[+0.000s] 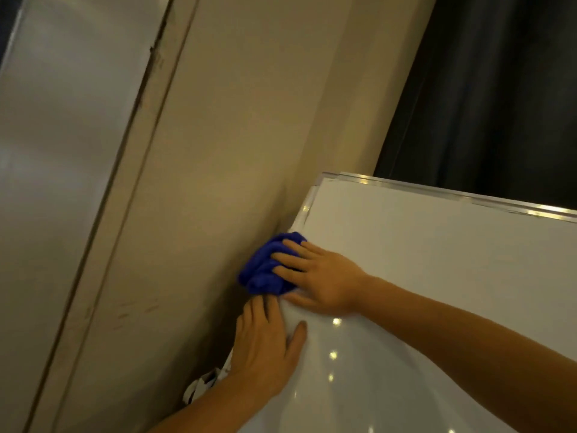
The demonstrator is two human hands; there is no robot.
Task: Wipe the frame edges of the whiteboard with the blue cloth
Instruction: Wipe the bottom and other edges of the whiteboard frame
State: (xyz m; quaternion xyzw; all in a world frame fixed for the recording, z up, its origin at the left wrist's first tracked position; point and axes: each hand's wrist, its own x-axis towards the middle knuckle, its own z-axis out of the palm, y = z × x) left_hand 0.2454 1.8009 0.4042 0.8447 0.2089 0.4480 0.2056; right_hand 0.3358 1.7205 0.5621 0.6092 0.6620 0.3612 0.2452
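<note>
I see the blue cloth (pixel 267 265) bunched into a thick wad and pressed against the left edge of the whiteboard (pixel 421 260), right where the silver frame (pixel 304 210) runs down that side. My right hand (pixel 321 281) lies flat over the cloth, fingers spread and pointing toward the wall, the fingertips sunk into the folds and the thumb resting on the white surface just below the wad. The hand pins the cloth to the edge rather than closing around it.

Just below the right hand, my left hand (pixel 265 348) grips the same edge of the board: the thumb lies on the glossy front face, and the fingers wrap over the edge toward the back, where I cannot see their tips. The two hands are nearly touching, the left one's knuckles just under the cloth.

Above the right hand the frame climbs to the board's top corner, then runs off to the right along the top edge. Beyond the cloth, past the fingertips, stands a beige wall (pixel 224 151) with a door frame (pixel 134 182) further left. Below the left wrist some crumpled white paper (pixel 203 387) peeks out beside the board. Behind the top edge hangs a dark curtain (pixel 499 89).
</note>
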